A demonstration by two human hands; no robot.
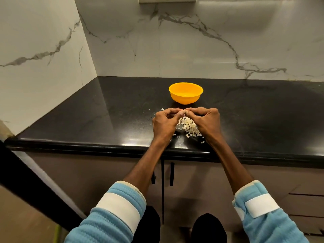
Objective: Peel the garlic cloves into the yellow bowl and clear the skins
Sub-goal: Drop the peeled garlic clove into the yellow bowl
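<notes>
Left hand (164,122) and right hand (205,120) jointly pinch a garlic clove (182,112) over loose skins (189,127), near the yellow bowl (185,96).

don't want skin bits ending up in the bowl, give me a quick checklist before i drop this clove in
1. Grip: left hand and right hand both pinch the small pale garlic clove: ok.
2. Clove fully peeled: cannot tell, the fingertips hide it.
3. Round yellow plastic bowl upright, just beyond the hands: ok.
4. Bowl's contents: cannot tell from this angle.
5. Pile of pale papery skins cleared from the black stone counter: not ok, it lies below the hands.
</notes>
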